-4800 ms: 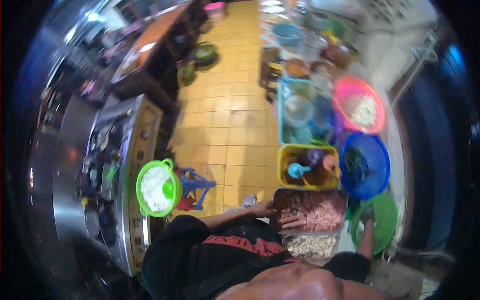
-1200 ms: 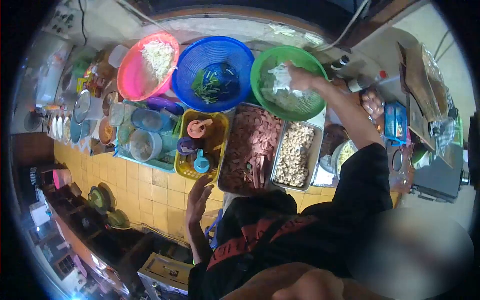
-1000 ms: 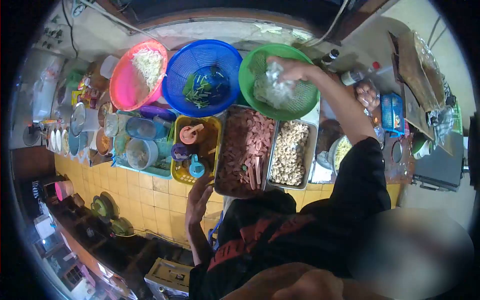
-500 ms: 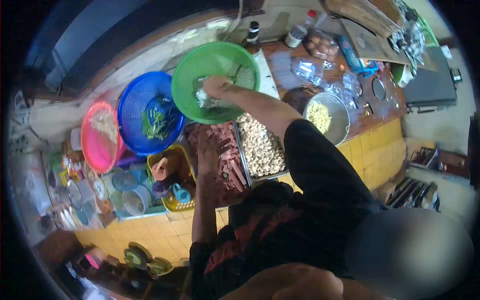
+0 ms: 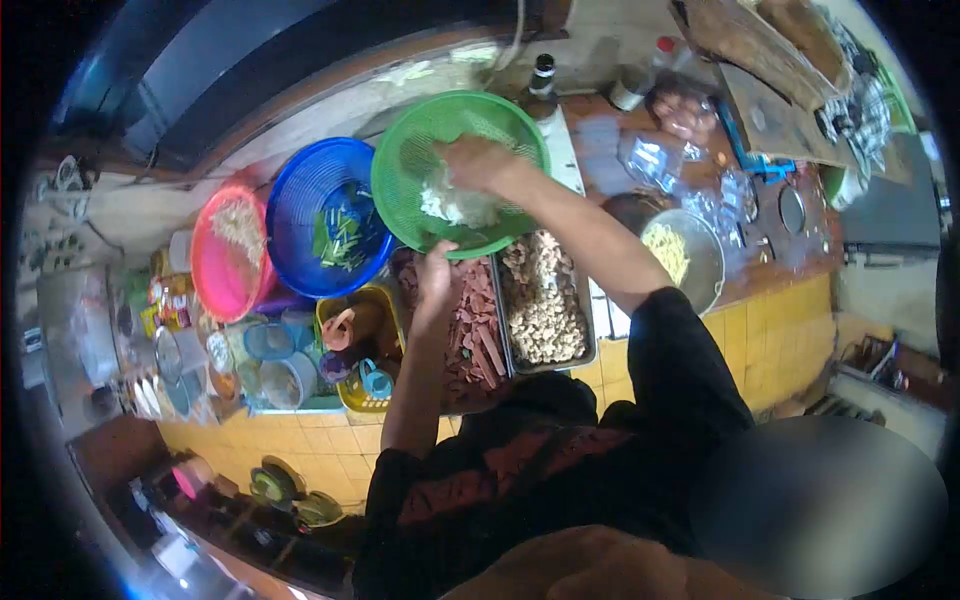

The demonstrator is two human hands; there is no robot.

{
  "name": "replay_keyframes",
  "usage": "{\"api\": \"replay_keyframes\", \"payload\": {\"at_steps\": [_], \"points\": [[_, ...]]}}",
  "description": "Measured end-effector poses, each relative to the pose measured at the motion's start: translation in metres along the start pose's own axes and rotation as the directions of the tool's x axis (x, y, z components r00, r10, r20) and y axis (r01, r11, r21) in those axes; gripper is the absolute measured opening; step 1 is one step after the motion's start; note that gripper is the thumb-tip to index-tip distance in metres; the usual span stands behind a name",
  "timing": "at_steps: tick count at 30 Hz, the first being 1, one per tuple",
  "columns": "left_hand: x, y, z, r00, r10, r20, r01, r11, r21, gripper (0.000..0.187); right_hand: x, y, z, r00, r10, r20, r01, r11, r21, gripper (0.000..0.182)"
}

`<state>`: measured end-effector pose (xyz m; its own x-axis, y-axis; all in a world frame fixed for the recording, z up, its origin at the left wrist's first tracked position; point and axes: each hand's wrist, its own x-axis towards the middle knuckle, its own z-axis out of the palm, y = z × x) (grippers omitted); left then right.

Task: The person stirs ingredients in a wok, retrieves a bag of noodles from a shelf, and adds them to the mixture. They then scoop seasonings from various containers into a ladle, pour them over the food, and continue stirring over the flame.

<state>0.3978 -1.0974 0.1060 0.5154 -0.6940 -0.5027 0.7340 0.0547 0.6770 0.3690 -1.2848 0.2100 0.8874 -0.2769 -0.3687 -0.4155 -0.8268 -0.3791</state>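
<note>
My left hand (image 5: 436, 275) is at the near rim of a green plastic colander (image 5: 400, 200), with its thumb over the edge. My right hand (image 5: 478, 163) reaches inside the colander, above a white clump of food (image 5: 455, 203) that I cannot name; its fingers are blurred. Below the colander, a tray of chopped brownish-pink pieces (image 5: 475, 335) lies beside a metal tray of small pale beige pieces (image 5: 545, 325).
Left of the colander are a blue basket (image 5: 290, 235) with cut greens and a pink basket (image 5: 205, 270) with pale shreds. A yellow basket (image 5: 355, 400) stands nearer. On the right are a metal pot (image 5: 708, 265) with yellow strips, plastic bags (image 5: 650, 160) and a dark-capped bottle (image 5: 542, 75).
My left hand has moved from above the brownish-pink pieces up to the colander's rim. My right hand has lifted off the white clump toward the colander's far side.
</note>
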Motion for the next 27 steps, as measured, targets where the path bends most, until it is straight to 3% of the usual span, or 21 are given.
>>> {"api": "replay_keyframes", "payload": {"at_steps": [2,4,6,8,10,11,14,15,16,17,18,20,21,22,24,25,26,27], "points": [[0.000,-0.001,-0.008,1.000,0.007,-0.027,-0.004,0.994,0.112,0.034,-0.004,0.002,-0.006,0.980,0.054,-0.194,-0.058,0.998,-0.014,0.054],[-0.011,0.001,-0.005,0.999,0.054,-0.004,-0.054,0.997,0.049,0.036,-0.003,0.007,-0.007,0.985,0.056,-0.162,-0.053,0.998,0.019,0.056],[-0.019,0.004,-0.006,0.995,0.102,0.021,-0.102,0.995,0.021,0.036,-0.005,0.008,-0.006,0.986,-0.161,-0.054,0.165,0.982,0.088,0.060],[-0.021,0.006,-0.012,0.996,0.084,-0.026,-0.086,0.993,-0.086,0.037,-0.024,-0.007,-0.024,0.985,-0.172,-0.030,0.173,0.982,0.077,0.061],[-0.046,0.020,-0.002,0.987,0.161,0.026,-0.156,0.978,-0.137,0.042,-0.027,-0.022,-0.031,1.000,0.006,0.001,-0.006,0.995,0.104,0.064],[-0.057,0.024,-0.006,0.983,0.178,0.036,-0.174,0.980,-0.099,0.041,-0.032,-0.029,-0.029,0.995,0.023,-0.092,-0.027,0.999,-0.042,0.067],[-0.100,0.024,-0.029,0.965,0.253,-0.062,-0.260,0.954,-0.150,0.040,-0.060,-0.063,-0.034,0.993,-0.049,-0.106,0.032,0.987,-0.157,0.068],[-0.110,0.010,-0.064,0.909,0.415,0.018,-0.401,0.866,0.298,0.036,-0.068,-0.080,-0.033,0.990,-0.112,-0.082,0.094,0.977,-0.193,0.068],[-0.124,-0.001,-0.086,0.853,0.505,0.133,-0.449,0.579,0.681,0.031,-0.077,-0.098,-0.031,0.981,-0.175,-0.083,0.147,0.951,-0.271,0.069],[-0.158,0.015,-0.061,0.932,0.344,-0.111,-0.322,0.930,0.179,0.029,-0.086,-0.117,-0.024,0.967,-0.240,-0.079,0.199,0.917,-0.345,0.069],[-0.186,0.027,-0.049,0.910,0.379,-0.169,-0.356,0.922,0.153,0.029,-0.095,-0.135,-0.010,0.945,-0.310,-0.104,0.222,0.841,-0.493,0.066],[-0.234,0.041,-0.041,0.894,0.362,-0.265,-0.340,0.932,0.126,0.030,-0.119,-0.170,0.008,0.902,-0.427,-0.061,0.348,0.804,-0.482,0.059],[-0.255,0.042,-0.048,0.909,0.319,-0.268,-0.344,0.938,-0.047,0.035,-0.128,-0.185,0.018,0.879,-0.476,-0.028,0.401,0.770,-0.497,0.059],[-0.273,0.038,-0.056,0.884,0.348,-0.312,-0.386,0.920,-0.065,0.035,-0.135,-0.201,0.027,0.841,-0.540,-0.036,0.430,0.708,-0.560,0.056],[-0.314,0.025,-0.072,0.797,0.499,-0.341,-0.481,0.865,0.141,0.038,-0.150,-0.232,0.049,0.749,-0.661,-0.042,0.472,0.577,-0.666,0.051],[-0.332,0.025,-0.073,0.702,0.619,-0.351,-0.605,0.779,0.165,0.039,-0.157,-0.249,0.060,0.691,-0.722,-0.041,0.485,0.505,-0.714,0.049],[-0.348,0.020,-0.078,0.660,0.632,-0.406,-0.625,0.762,0.169,0.039,-0.161,-0.262,0.072,0.625,-0.780,-0.036,0.500,0.434,-0.750,0.047],[-0.371,0.017,-0.088,0.630,0.641,-0.438,-0.649,0.745,0.156,0.040,-0.174,-0.290,0.072,0.566,-0.824,0.007,0.516,0.348,-0.783,0.033]]}}
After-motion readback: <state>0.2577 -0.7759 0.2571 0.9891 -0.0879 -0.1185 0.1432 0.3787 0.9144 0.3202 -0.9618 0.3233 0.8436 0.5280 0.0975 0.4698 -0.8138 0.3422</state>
